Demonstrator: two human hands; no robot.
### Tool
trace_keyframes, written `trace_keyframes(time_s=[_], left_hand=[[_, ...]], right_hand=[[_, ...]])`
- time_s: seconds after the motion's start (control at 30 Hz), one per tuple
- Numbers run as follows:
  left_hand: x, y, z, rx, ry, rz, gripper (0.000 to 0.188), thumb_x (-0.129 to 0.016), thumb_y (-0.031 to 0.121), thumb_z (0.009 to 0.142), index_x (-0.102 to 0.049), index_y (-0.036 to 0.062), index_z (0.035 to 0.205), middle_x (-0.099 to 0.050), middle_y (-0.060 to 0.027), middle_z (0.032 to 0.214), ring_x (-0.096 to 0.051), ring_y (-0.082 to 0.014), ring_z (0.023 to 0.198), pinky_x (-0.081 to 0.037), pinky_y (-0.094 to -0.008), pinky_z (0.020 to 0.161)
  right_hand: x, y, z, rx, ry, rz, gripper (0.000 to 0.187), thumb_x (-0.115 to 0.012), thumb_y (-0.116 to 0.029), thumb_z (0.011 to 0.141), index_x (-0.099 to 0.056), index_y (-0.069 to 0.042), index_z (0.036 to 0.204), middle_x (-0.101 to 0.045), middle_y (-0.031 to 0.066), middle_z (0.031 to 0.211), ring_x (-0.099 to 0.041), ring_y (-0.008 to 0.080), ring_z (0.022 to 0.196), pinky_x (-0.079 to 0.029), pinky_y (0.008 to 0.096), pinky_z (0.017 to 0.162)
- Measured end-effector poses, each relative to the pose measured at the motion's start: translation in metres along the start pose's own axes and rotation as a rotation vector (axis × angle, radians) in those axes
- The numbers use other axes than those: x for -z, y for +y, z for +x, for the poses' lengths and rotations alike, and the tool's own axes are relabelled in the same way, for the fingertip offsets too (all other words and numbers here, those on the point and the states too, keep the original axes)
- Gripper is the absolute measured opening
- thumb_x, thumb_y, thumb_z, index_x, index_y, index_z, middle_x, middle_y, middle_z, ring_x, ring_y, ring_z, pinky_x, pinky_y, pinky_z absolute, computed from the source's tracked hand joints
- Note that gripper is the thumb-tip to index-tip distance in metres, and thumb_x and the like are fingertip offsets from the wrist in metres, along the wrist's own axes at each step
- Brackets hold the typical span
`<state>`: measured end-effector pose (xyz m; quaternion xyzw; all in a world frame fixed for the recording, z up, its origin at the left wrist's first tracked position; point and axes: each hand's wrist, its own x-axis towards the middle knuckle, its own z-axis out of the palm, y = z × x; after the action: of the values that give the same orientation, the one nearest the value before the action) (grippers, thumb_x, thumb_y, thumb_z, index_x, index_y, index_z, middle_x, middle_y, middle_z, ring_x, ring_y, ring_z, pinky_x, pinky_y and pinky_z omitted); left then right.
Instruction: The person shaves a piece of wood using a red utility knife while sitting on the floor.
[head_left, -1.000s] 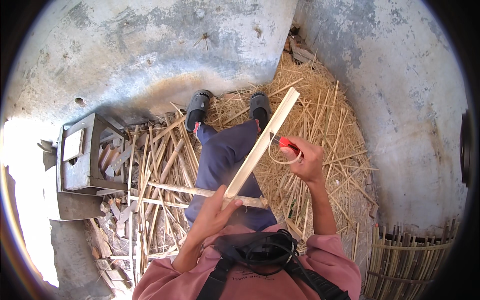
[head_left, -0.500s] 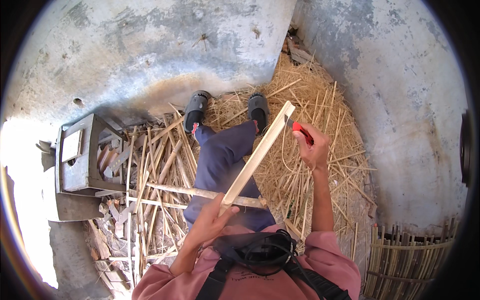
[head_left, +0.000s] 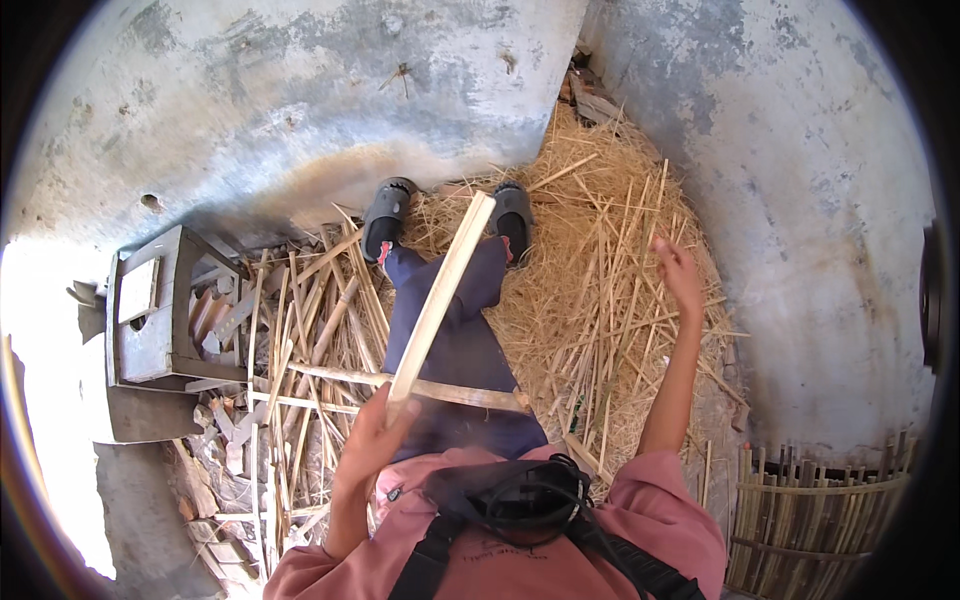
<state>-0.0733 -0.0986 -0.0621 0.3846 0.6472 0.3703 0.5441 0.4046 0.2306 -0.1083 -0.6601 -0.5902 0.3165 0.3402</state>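
My left hand (head_left: 375,440) is closed round the lower end of a pale split bamboo piece (head_left: 440,290), which slants up and a little right over my legs. Its far end stands near my right shoe. Across my thighs lies a rounder bamboo stick (head_left: 460,393), passing beneath the split piece. Out to the right, apart from the bamboo, my right hand (head_left: 682,278) is over the straw with its fingers partly curled. What it holds, if anything, does not show, and the red-handled knife is not visible.
Straw and shavings (head_left: 560,300) cover the floor, with loose bamboo strips (head_left: 300,370) heaped left of my legs. A wooden box frame (head_left: 150,320) stands at the left, a slatted bamboo basket (head_left: 820,520) at the lower right. Weathered walls (head_left: 780,200) rise ahead and to the right.
My right hand has swung right, away from the bamboo; the red-handled knife seen in it before no longer shows. My left hand has shifted left, bringing the split bamboo more upright.
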Motion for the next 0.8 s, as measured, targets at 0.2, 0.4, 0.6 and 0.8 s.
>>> trace_keyframes(time_s=[0.2,0.4,0.6,0.8], left_hand=[[-0.009,0.025,0.028,-0.047,-0.045,-0.084,0.023,-0.064,0.024,0.109,-0.063,0.0012,0.114,-0.054,0.0058,0.074,-0.047,-0.0027,0.065,-0.038,-0.0246,0.055],[-0.02,0.037,0.049,-0.208,-0.065,0.029,0.03,-0.064,0.028,0.11,-0.059,0.001,0.121,-0.048,0.0073,0.071,-0.042,-0.0015,0.061,-0.034,-0.0224,0.052],[-0.031,0.057,0.052,-0.234,-0.084,0.012,0.028,-0.064,0.029,0.111,-0.059,0.0024,0.119,-0.047,0.0082,0.07,-0.042,-0.0002,0.058,-0.032,-0.0214,0.05],[-0.036,0.062,0.055,-0.243,-0.091,0.011,0.026,-0.064,0.029,0.111,-0.059,0.004,0.114,-0.048,0.008,0.07,-0.042,-0.0002,0.059,-0.032,-0.0218,0.051]], right_hand=[[-0.037,0.047,-0.036,-0.213,-0.444,1.584,0.039,-0.048,-0.041,0.116,-0.065,-0.007,0.125,-0.041,-0.0037,0.066,-0.032,0.0066,0.045,-0.028,0.0248,0.041],[-0.064,0.028,-0.056,-0.254,-0.257,1.925,0.041,-0.047,-0.041,0.116,-0.063,-0.01,0.137,-0.047,-0.0014,0.073,-0.04,0.0086,0.054,-0.039,0.0248,0.053],[-0.064,-0.023,-0.072,-0.093,-0.272,1.628,0.045,-0.044,-0.045,0.117,-0.062,-0.011,0.14,-0.043,-0.0027,0.067,-0.036,0.0081,0.046,-0.034,0.0239,0.046],[-0.07,-0.026,-0.076,-0.101,-0.387,1.977,0.046,-0.04,-0.044,0.118,-0.066,-0.009,0.133,-0.036,-0.0031,0.062,-0.028,0.0073,0.04,-0.026,0.0245,0.04]])
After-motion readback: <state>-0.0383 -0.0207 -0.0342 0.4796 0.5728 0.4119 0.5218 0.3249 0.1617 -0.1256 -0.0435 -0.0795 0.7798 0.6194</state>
